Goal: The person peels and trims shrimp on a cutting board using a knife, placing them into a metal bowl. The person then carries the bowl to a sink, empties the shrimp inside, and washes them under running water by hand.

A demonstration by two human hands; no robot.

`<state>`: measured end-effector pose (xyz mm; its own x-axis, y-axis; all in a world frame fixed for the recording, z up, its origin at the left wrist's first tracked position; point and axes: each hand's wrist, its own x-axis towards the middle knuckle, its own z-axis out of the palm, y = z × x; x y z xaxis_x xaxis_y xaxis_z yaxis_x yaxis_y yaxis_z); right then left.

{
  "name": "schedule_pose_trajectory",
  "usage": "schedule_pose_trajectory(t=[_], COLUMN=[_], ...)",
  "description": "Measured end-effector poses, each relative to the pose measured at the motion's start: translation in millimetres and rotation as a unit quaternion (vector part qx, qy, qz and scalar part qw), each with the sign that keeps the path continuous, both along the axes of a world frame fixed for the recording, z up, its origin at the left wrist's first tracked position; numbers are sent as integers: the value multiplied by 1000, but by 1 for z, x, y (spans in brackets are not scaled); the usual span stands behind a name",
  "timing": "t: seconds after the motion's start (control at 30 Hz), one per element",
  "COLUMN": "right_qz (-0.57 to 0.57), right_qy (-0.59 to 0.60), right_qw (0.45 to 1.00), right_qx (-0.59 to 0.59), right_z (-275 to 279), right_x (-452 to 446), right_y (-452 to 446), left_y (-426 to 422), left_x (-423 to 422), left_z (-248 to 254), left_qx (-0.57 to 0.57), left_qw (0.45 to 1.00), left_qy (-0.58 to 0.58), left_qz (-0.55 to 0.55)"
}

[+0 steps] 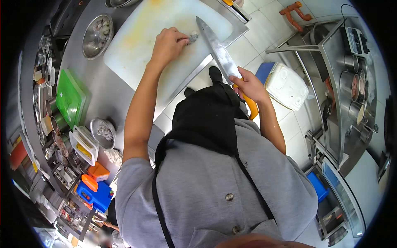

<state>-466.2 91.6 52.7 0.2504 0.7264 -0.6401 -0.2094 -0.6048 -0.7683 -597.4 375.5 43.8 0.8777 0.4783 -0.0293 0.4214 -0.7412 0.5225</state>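
My left hand is over the white cutting board, its thumb and fingers pinched on a small grey raw shrimp that lies on the board. In my right hand is a large kitchen knife, gripped by its yellow handle near the blade. The blade points away from me, its tip over the board to the right of the shrimp and its heel past the board's near edge.
Left of the board stand a metal bowl of pale pieces, a green lidded container, and a second metal bowl of shrimp-like pieces. A white cooler sits on the tiled floor to the right, near a metal rack.
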Motion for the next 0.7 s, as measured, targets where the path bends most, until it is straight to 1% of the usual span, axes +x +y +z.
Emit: schedule_pose_trajectory(t=[0.07, 0.17, 0.4, 0.5, 0.57, 0.6, 0.67, 0.7], right_qz=[10, 28, 54, 70, 68, 66, 65, 64], right_qy=[-5, -20, -30, -37, -22, -11, -3, 0], right_qw=[1000, 999, 998, 997, 997, 998, 998, 998], right_qx=[0, -6, -13, -13, -10, -7, -12, -16], right_z=[-5, -8, -5, 1, 0, 0, 0, 0], right_x=[0, -1, -7, -17, -26, -30, -39, -43], right_y=[0, -1, -8, -15, -22, -25, -33, -37], left_y=[1, 1, -3, -13, -27, -29, -31, -33], left_x=[0, 0, 1, -1, 0, -2, -6, -6], left_z=[-3, -7, -5, 1, 16, 9, -12, -13], left_qx=[-33, -2, -2, -34, -131, -130, -124, -123], left_qw=[999, 1000, 1000, 998, 980, 980, 974, 975], left_qy=[-2, -1, -1, -22, 35, 38, -16, -12], left_qz=[12, 4, 25, 53, 144, 143, 188, 185])
